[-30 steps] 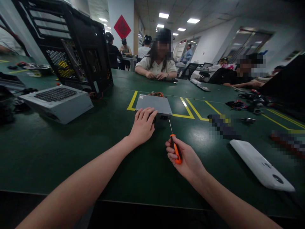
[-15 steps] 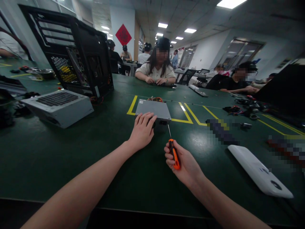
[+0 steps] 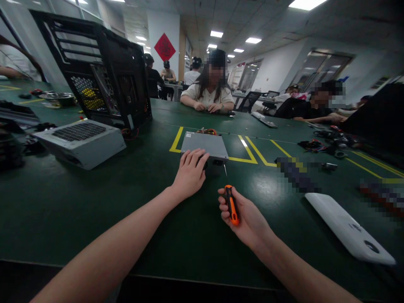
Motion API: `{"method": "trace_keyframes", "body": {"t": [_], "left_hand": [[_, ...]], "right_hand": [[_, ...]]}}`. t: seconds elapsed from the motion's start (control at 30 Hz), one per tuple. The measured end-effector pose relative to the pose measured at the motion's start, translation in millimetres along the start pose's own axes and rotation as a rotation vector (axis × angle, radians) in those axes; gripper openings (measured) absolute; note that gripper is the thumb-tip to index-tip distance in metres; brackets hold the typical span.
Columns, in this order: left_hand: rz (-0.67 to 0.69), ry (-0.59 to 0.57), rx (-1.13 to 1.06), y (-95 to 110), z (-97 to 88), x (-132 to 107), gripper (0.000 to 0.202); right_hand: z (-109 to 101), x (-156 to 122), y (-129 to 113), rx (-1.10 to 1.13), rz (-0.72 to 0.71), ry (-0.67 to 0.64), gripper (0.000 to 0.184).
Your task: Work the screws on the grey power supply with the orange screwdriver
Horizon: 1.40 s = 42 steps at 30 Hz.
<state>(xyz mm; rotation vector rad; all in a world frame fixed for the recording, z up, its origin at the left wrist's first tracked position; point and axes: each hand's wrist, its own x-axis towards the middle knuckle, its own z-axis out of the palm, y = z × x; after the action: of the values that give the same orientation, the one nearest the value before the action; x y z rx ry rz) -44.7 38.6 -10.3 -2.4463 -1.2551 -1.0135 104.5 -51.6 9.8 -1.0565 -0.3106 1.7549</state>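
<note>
A grey computer power supply lies on the green table in front of me, with a bundle of coloured wires at its far side. My left hand rests over its near edge, fingers bent across the top and front face. In my right hand is a screwdriver with an orange and black handle, fingers wrapped round it. Its thin shaft points away from me toward the power supply's near right corner. Whether the tip touches a screw there is too small to tell.
A black computer case and a larger grey power supply stand on the left. On the right lie a white device and tangled cables. Across the table sits a person. Yellow tape marks the tabletop.
The whole view has shifted slightly. Both hands keep nearly the same place, and the screwdriver handle has turned a little in my right hand.
</note>
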Motion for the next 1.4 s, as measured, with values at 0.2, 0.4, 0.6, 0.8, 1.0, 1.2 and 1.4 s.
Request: {"method": "trace_keyframes", "body": {"t": [0.2, 0.4, 0.6, 0.8, 1.0, 1.2, 1.4], "left_hand": [[0.003, 0.007, 0.014, 0.1, 1.9, 0.2, 0.047], [0.004, 0.002, 0.015, 0.5, 2.1, 0.4, 0.047], [0.004, 0.011, -0.002, 1.0, 1.3, 0.9, 0.047], [0.0, 0.016, -0.001, 0.9, 0.4, 0.5, 0.047], [0.003, 0.019, -0.009, 0.0, -0.7, 0.4, 0.048], [0.01, 0.022, -0.02, -1.1, -3.1, 0.7, 0.048], [0.01, 0.024, -0.021, -1.4, -3.6, -0.2, 0.047]], "right_hand": [[-0.6, -0.3, -1.3, 0.059, -0.026, 0.039, 0.014], [-2.8, -2.5, -2.9, 0.051, 0.001, -0.003, 0.019], [-6.1, -0.2, 0.5, -0.088, -0.141, 0.104, 0.011], [-1.4, -4.9, -1.1, -0.156, -0.208, 0.108, 0.011], [-2.2, -7.9, -9.6, -0.037, -0.129, 0.159, 0.011], [-7.3, -5.6, -10.0, -0.14, -0.294, 0.18, 0.017], [-3.5, -9.6, -8.1, -0.28, -0.466, 0.262, 0.029]]}}
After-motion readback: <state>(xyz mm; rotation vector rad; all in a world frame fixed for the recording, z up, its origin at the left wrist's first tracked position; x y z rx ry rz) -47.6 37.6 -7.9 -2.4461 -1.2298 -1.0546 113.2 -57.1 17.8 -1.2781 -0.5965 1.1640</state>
